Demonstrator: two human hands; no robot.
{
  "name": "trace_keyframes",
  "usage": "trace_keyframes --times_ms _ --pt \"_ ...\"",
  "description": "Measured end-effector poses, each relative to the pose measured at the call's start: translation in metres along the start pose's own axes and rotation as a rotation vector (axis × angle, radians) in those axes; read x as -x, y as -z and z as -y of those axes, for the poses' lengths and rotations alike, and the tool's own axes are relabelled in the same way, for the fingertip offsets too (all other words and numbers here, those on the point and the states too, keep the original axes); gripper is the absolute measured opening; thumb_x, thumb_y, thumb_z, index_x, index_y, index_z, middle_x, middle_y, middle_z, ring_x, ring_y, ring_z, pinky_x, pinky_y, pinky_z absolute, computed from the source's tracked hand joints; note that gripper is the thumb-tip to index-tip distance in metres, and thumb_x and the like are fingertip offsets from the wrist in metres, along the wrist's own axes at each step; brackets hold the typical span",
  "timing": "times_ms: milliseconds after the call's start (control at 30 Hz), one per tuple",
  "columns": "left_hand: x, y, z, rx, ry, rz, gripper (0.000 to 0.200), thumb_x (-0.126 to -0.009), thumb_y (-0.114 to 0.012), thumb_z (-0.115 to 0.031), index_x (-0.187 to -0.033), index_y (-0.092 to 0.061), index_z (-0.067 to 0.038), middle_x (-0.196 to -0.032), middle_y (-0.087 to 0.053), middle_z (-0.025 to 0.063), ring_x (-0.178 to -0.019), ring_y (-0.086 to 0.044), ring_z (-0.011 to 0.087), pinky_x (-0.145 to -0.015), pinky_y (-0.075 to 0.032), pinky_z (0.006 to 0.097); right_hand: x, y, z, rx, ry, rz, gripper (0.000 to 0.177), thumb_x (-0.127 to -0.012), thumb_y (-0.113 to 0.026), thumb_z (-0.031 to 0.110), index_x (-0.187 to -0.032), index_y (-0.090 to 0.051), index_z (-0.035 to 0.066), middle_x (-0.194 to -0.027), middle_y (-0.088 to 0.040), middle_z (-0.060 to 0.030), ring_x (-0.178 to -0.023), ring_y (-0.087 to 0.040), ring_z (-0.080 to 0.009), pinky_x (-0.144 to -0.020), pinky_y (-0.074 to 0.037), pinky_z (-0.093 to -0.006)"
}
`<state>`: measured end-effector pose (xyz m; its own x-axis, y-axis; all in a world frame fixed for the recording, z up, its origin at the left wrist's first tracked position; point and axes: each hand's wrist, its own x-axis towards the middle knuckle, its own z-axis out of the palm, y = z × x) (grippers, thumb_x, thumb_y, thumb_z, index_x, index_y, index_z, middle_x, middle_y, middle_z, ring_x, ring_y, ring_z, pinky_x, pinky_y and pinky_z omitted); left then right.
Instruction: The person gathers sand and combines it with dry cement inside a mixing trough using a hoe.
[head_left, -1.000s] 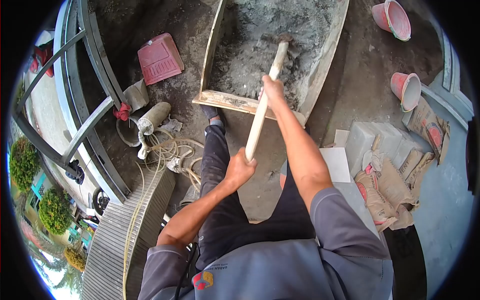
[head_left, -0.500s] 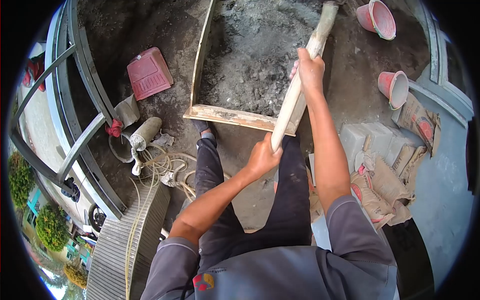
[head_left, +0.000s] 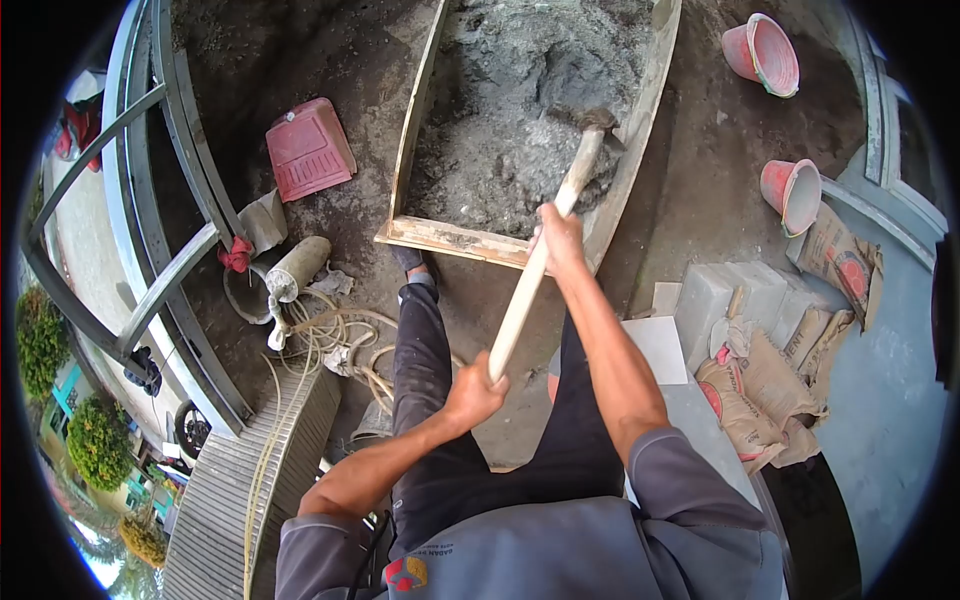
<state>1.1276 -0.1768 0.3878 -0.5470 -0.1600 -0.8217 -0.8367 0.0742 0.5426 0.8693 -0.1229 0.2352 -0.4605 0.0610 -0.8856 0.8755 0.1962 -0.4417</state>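
My left hand (head_left: 475, 397) is closed round the lower end of the pale wooden handle of a hoe (head_left: 522, 303). Further up the same handle, my right hand (head_left: 559, 238) grips it over the near end of a wooden mixing box (head_left: 460, 239). The hoe's head is down in the grey, crumbly cement mix (head_left: 490, 160) inside the box, near its right wall. Part of the blade is hidden by the mix.
Two red buckets (head_left: 752, 55) lie tipped at the right. Below them are grey blocks (head_left: 712, 305) and paper cement sacks (head_left: 785, 375). To the left are a red plastic panel (head_left: 310, 150), a coiled hose (head_left: 325, 330) and a ribbed metal surface (head_left: 235, 480).
Both hands have drawn the hoe back towards me and down to the left. Its head, near the top edge before, now sits in the mix.
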Motion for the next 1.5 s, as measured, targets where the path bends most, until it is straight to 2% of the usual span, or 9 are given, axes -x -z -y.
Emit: trace_keyframes --times_ms 167,367,567,700,833,967,1167,1333,1500 --pt "0.038 0.011 0.024 -0.078 -0.095 0.010 0.030 -0.091 -0.071 -0.015 -0.109 -0.057 0.004 -0.079 -0.067 0.0341 -0.082 -0.072 0.0499 -0.068 -0.057 0.0512 0.103 -0.014 0.038 -0.174 0.113 0.077 0.022 -0.094 -0.065 0.019 -0.101 -0.052 0.004 -0.065 -0.052 -0.0056 -0.043 -0.051 -0.0186 -0.040 -0.048 -0.0380" --pt "-0.100 0.011 -0.057 0.007 -0.317 -0.139 0.031 -0.089 -0.069 -0.017 -0.106 -0.056 0.005 -0.082 -0.066 0.0355 -0.087 -0.068 0.0540 -0.073 -0.056 0.0517 0.043 -0.033 0.178 -0.044 0.487 0.077 0.026 -0.095 -0.067 0.022 -0.101 -0.053 0.001 -0.068 -0.053 -0.0047 -0.049 -0.055 -0.0157 -0.042 -0.050 -0.0356" --pt "-0.121 0.027 -0.024 0.034 -0.048 -0.106 0.032 -0.087 -0.069 -0.018 -0.107 -0.061 0.006 -0.089 -0.069 0.0366 -0.095 -0.069 0.0524 -0.082 -0.055 0.0557 -0.107 -0.078 0.048 0.035 0.112 0.070 0.030 -0.096 -0.066 0.024 -0.097 -0.053 -0.003 -0.063 -0.055 -0.0103 -0.045 -0.057 -0.0238 -0.039 -0.051 -0.0419" --pt "-0.057 0.040 0.003 0.042 0.067 -0.096 0.031 -0.091 -0.067 -0.019 -0.108 -0.061 0.006 -0.082 -0.070 0.0256 -0.083 -0.076 0.0377 -0.073 -0.057 0.0445 -0.044 -0.094 0.016 0.070 0.122 0.102 0.029 -0.092 -0.067 0.022 -0.097 -0.052 -0.002 -0.061 -0.055 -0.0087 -0.043 -0.056 -0.0218 -0.038 -0.050 -0.0388" --pt "0.034 0.053 0.031 0.076 -0.029 -0.072 0.027 -0.089 -0.068 -0.015 -0.106 -0.058 0.004 -0.083 -0.068 0.0336 -0.087 -0.073 0.0476 -0.073 -0.057 0.0497 0.062 -0.089 -0.008 0.027 0.089 0.155 0.024 -0.092 -0.065 0.020 -0.095 -0.051 0.000 -0.062 -0.054 -0.0074 -0.043 -0.055 -0.0200 -0.039 -0.051 -0.0387" --pt "0.040 0.050 0.029 -0.015 -0.059 -0.050 0.029 -0.088 -0.069 -0.015 -0.106 -0.055 0.003 -0.079 -0.066 0.0339 -0.083 -0.069 0.0512 -0.070 -0.056 0.0550 0.117 -0.077 0.037 -0.097 0.189 0.122 0.024 -0.093 -0.067 0.019 -0.098 -0.052 0.001 -0.063 -0.053 -0.0052 -0.042 -0.053 -0.0176 -0.038 -0.049 -0.0338" --pt "-0.131 0.064 -0.033 0.046 -0.351 -0.215 0.033 -0.087 -0.070 -0.017 -0.110 -0.057 0.002 -0.082 -0.066 0.0333 -0.087 -0.067 0.0537 -0.072 -0.055 0.0545 0.026 -0.106 0.172 -0.049 0.522 0.084 0.025 -0.094 -0.067 0.021 -0.098 -0.052 0.001 -0.068 -0.055 -0.0056 -0.047 -0.054 -0.0153 -0.041 -0.049 -0.0333" --pt "-0.145 0.073 -0.006 0.101 -0.106 -0.236 0.030 -0.089 -0.070 -0.019 -0.107 -0.059 0.003 -0.089 -0.069 0.0327 -0.095 -0.071 0.0483 -0.079 -0.056 0.0487 -0.099 -0.165 0.078 0.069 0.255 0.121 0.026 -0.092 -0.066 0.023 -0.086 -0.054 0.000 -0.062 -0.057 -0.0094 -0.043 -0.057 -0.0208 -0.039 -0.051 -0.0375" --pt "-0.045 0.034 0.020 0.114 0.020 -0.179 0.032 -0.091 -0.071 -0.020 -0.110 -0.058 0.003 -0.085 -0.069 0.0337 -0.092 -0.071 0.0502 -0.074 -0.058 0.0506 -0.020 -0.124 0.019 0.092 0.110 0.168 0.026 -0.094 -0.065 0.023 -0.094 -0.053 0.000 -0.063 -0.054 -0.0076 -0.044 -0.055 -0.0204 -0.039 -0.050 -0.0384"
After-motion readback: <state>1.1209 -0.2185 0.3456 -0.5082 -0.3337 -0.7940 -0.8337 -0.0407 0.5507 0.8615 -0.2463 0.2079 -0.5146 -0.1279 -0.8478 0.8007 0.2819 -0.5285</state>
